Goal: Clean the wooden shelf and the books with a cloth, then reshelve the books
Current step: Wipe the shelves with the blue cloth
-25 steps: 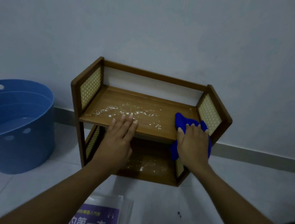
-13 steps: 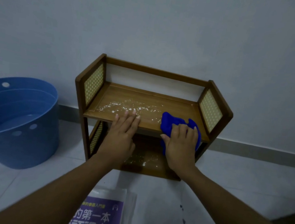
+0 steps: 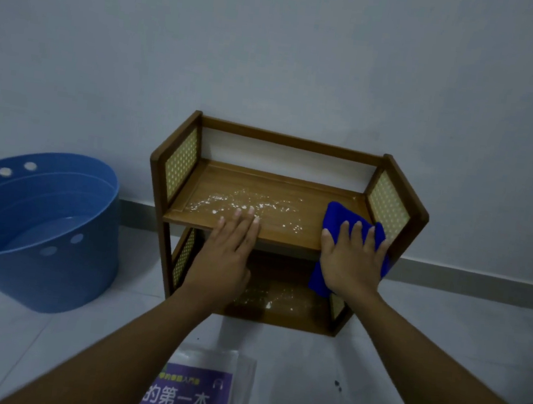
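- A small two-tier wooden shelf [image 3: 292, 144] stands against the wall at twelve o'clock, white specks [image 3: 251, 205] across its top board.
- Our left hand [image 3: 229, 251] lies flat and relaxed on that board's front edge, grasping nothing.
- Our right hand [image 3: 351, 262], at one o'clock, presses a blue cloth [image 3: 337, 217] with straight, spread fingers beside the right side panel; the cloth drapes over the front edge.
- A book [image 3: 187, 400] lies on the floor at six o'clock, apart from the shelf.
- A blue tub [image 3: 32, 267] sits at nine o'clock.

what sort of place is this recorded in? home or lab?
Most likely a room in a home, seen at floor level: a small wooden shelf stands on a pale tiled floor against a plain wall with a skirting strip, a blue plastic tub beside it.
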`<state>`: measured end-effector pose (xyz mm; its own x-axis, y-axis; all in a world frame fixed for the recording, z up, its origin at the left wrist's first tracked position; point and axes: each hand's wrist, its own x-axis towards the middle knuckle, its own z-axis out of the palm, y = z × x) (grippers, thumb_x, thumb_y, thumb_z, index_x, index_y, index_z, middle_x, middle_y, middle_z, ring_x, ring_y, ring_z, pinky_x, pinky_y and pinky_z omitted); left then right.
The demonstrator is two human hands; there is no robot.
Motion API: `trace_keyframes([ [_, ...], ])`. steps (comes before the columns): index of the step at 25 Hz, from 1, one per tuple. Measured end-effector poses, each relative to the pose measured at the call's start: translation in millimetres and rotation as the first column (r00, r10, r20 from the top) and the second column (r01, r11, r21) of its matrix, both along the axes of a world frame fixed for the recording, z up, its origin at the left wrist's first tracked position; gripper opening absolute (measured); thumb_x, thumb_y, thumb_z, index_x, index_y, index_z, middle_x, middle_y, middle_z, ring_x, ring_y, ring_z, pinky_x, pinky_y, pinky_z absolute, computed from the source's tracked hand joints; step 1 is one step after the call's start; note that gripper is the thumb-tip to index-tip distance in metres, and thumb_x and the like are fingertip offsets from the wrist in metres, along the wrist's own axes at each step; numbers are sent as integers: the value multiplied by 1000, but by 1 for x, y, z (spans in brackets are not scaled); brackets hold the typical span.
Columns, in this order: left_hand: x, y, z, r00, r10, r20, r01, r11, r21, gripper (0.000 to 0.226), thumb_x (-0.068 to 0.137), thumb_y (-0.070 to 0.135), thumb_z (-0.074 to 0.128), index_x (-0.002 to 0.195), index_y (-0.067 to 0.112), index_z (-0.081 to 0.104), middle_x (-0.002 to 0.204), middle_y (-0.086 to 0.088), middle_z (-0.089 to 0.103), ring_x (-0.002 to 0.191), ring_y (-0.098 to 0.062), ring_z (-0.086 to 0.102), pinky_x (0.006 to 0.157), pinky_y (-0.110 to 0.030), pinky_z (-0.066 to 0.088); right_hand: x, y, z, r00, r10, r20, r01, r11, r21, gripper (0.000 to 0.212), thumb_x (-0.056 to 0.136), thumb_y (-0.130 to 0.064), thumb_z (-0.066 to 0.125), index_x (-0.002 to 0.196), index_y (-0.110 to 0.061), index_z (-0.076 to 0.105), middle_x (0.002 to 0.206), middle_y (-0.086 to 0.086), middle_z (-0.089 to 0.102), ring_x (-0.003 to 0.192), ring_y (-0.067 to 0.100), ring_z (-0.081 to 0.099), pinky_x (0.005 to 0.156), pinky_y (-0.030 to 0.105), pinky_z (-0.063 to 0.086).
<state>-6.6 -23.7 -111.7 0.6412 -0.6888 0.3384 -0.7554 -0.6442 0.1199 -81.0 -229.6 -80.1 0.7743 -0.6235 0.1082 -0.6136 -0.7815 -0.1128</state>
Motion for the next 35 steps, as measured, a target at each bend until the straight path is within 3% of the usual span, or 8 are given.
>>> trace_keyframes([
  [4, 3, 3, 22, 999, -37, 2, 37, 999, -30, 60, 96, 24, 37, 148, 15, 7, 158, -6, 4, 142, -16, -10, 119, -40, -4, 14, 11, 2, 998, -5, -59, 9, 998, 68, 64, 98, -53, 3, 152, -20, 1, 160, 8, -3, 146, 32, -13, 115, 54, -14],
  [8, 26, 27, 58, 970, 131, 206, -15, 874, -485, 54, 95, 9, 39, 147, 10, 24, 155, -8, 22, 145, -20, 16, 118, -39, 18, 16, 9, 1, 997, 14, -70, -11, 999, 35, 62, 98, -53, 4, 152, -22, 1, 161, 6, -3, 146, 32, -11, 115, 55, -12],
  [11, 37, 49, 62, 934, 348, -86, -317, 690, -651, 60, 100, 17, 38, 150, 10, 6, 159, -8, 8, 146, -19, 10, 117, -32, 12, 18, 9, 3, 996, 3, -94, 2, 999, 48, 62, 98, -53, 5, 152, -24, -2, 161, 6, -5, 146, 32, -13, 115, 57, -11],
  [14, 45, 63, 37, 846, 231, -480, -514, 591, -622, 52, 99, 24, 42, 147, 16, 22, 144, -10, 41, 131, -26, 42, 106, -39, 37, 24, 13, 6, 991, -46, -125, 55, 996, 72, 62, 98, -53, 4, 152, -25, -5, 160, 5, -9, 145, 32, -15, 114, 57, -13],
  [16, 52, 69, 29, 838, 182, -514, -514, 580, -633, 33, 99, 24, 41, 130, 15, 46, 112, -5, 62, 104, -24, 59, 79, -33, 46, 30, 14, 8, 988, -61, -145, 73, 994, 82, 62, 98, -53, 4, 152, -24, -5, 160, 5, -10, 145, 32, -16, 114, 58, -13],
  [19, 59, 75, 35, 858, 176, -483, -485, 587, -648, 26, 98, 25, 42, 113, 13, 60, 92, 0, 62, 89, -21, 59, 64, -23, 39, 38, 15, 9, 983, -52, -174, 68, 994, 84, 62, 98, -52, 5, 152, -24, -6, 160, 6, -12, 145, 33, -17, 113, 59, -11],
  [28, 65, 73, 32, 765, 372, -525, -631, 595, -498, 23, 98, 31, 42, 98, 19, 61, 79, -1, 59, 78, -20, 55, 68, -31, 37, 89, 38, 19, 972, 73, -225, -17, 970, 241, 65, 97, -57, 6, 150, -26, -14, 157, 5, -24, 142, 33, -25, 112, 61, -13],
  [35, 67, 74, 26, 755, 339, -562, -638, 579, -508, 25, 96, 38, 42, 96, 25, 64, 76, 2, 63, 77, -20, 61, 72, -37, 51, 135, 102, 16, 912, 360, -197, -304, 915, 266, 66, 96, -60, 7, 150, -28, -13, 157, 2, -24, 143, 30, -25, 112, 59, -16],
])
